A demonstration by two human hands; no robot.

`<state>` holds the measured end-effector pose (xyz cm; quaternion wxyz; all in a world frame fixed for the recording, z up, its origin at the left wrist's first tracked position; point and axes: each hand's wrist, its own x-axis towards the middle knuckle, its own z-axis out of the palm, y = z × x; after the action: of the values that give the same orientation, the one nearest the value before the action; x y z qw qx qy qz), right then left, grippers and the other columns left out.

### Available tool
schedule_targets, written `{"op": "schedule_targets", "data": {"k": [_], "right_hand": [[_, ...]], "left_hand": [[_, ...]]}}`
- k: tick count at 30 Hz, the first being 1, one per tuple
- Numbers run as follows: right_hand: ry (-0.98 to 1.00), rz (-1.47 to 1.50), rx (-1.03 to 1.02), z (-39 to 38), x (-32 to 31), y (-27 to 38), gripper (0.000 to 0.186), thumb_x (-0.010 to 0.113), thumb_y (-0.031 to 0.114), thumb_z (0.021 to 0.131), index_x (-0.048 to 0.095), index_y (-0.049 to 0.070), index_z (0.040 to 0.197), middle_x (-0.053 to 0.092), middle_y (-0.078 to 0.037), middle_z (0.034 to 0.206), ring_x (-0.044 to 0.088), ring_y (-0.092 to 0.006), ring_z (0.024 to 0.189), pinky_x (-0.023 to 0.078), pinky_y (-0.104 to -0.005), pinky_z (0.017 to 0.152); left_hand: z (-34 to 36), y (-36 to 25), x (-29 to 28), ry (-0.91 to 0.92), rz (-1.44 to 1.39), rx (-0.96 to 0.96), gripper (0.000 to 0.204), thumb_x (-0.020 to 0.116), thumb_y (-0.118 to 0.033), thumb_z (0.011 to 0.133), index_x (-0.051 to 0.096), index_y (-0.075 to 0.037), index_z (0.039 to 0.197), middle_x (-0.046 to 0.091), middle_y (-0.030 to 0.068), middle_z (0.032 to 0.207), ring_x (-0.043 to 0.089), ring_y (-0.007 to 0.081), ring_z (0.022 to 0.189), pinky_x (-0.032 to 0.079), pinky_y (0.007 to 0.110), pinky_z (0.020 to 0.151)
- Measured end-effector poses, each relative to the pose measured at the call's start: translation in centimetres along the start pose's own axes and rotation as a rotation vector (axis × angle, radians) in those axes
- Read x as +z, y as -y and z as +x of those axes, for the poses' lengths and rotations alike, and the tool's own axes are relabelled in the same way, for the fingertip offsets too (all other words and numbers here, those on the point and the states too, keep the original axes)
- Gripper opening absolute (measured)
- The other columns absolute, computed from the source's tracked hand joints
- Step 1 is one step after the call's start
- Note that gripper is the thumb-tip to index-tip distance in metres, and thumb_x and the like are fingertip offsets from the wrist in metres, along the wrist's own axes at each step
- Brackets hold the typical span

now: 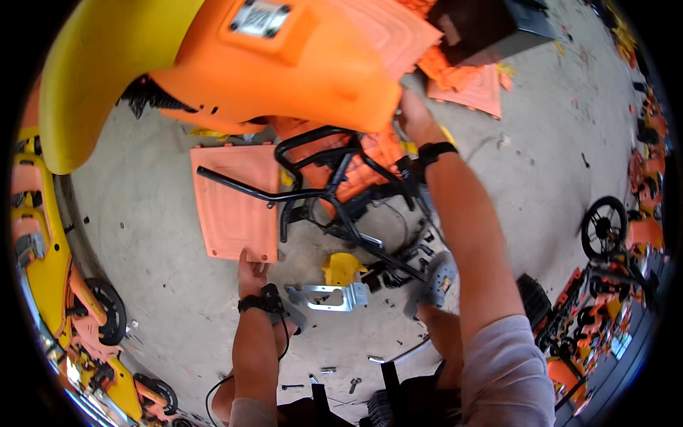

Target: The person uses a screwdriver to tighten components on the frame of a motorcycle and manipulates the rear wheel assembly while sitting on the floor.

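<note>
My left hand [252, 273] pinches the lower edge of a flat orange plastic panel [238, 206] with rounded raised lines. My right hand [418, 119] grips the right corner of a large orange plastic shell [284, 71], its fingers partly hidden by the edge. That shell looms close above the floor, joined by a yellow curved fender-like part [107, 78] on its left. Below it, between my arms, lies a black tubular metal frame [331, 191]. A silver metal bracket [331, 297] and a yellow plastic piece [343, 269] sit near my feet.
A dark box [491, 32] stands at the far right beside another orange panel [469, 92]. Yellow and orange wheeled bodies [43, 213] line the left. A black wheel [603, 228] and many parts lie on the right. Small metal pieces [355, 385] are scattered before me.
</note>
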<state>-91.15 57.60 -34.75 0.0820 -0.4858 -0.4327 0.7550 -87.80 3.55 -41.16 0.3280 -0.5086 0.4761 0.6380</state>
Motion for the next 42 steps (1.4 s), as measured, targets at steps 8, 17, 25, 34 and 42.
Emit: {"op": "schedule_targets", "data": {"k": [8,17,25,34,42], "right_hand": [[-0.075,0.022,-0.018,-0.4,0.9,5.4,0.03,0.065,0.022,0.088,0.063,0.003,0.111,0.065,-0.005,0.101,0.058,-0.0201,0.089,0.047,-0.0334,0.08],[-0.495,-0.78,-0.755,-13.3,-0.8,17.7,0.033,0.058,0.026,0.092,0.063,-0.007,0.091,0.062,-0.023,0.073,0.056,-0.0313,0.063,0.045,-0.0406,0.065],[-0.667,-0.347,-0.385,-47.8,-10.4,20.7,0.034,0.062,0.021,0.093,0.063,-0.009,0.107,0.065,-0.005,0.09,0.053,-0.0084,0.083,0.047,-0.0268,0.076],[-1.517,0.519,-0.046,-92.2,-10.6,-4.5,0.041,0.064,0.013,0.087,0.056,-0.014,0.117,0.063,-0.019,0.113,0.064,-0.0261,0.096,0.051,-0.034,0.087],[-1.732,2.034,-0.032,-116.9,9.5,-28.5,0.014,0.071,0.01,0.079,0.058,0.007,0.083,0.059,-0.005,0.066,0.058,-0.0207,0.054,0.047,-0.0322,0.046]], "left_hand": [[-7.3,-5.4,-1.0,0.101,0.003,0.183,0.045,0.061,-0.037,0.092,0.052,-0.009,0.126,0.06,0.0037,0.118,0.06,0.019,0.102,0.051,0.032,0.08],[-27.9,-22.5,-5.1,-0.351,0.587,0.439,0.041,0.062,-0.027,0.091,0.054,-0.007,0.126,0.061,-0.0003,0.114,0.058,0.013,0.094,0.047,0.027,0.065],[-44.7,-33.1,-15.9,0.085,1.898,1.149,0.026,0.068,-0.022,0.081,0.062,-0.002,0.097,0.063,0.0203,0.09,0.063,0.0357,0.08,0.051,0.045,0.073],[-45.9,-31.9,-12.9,0.552,2.032,0.938,0.035,0.07,-0.019,0.072,0.06,0.004,0.095,0.065,0.0252,0.087,0.062,0.0444,0.087,0.049,0.048,0.077],[-48.5,-30.9,-6.0,0.731,2.331,1.18,0.028,0.062,-0.009,0.066,0.062,0.005,0.09,0.066,0.0252,0.085,0.064,0.0416,0.083,0.051,0.046,0.073]]}}
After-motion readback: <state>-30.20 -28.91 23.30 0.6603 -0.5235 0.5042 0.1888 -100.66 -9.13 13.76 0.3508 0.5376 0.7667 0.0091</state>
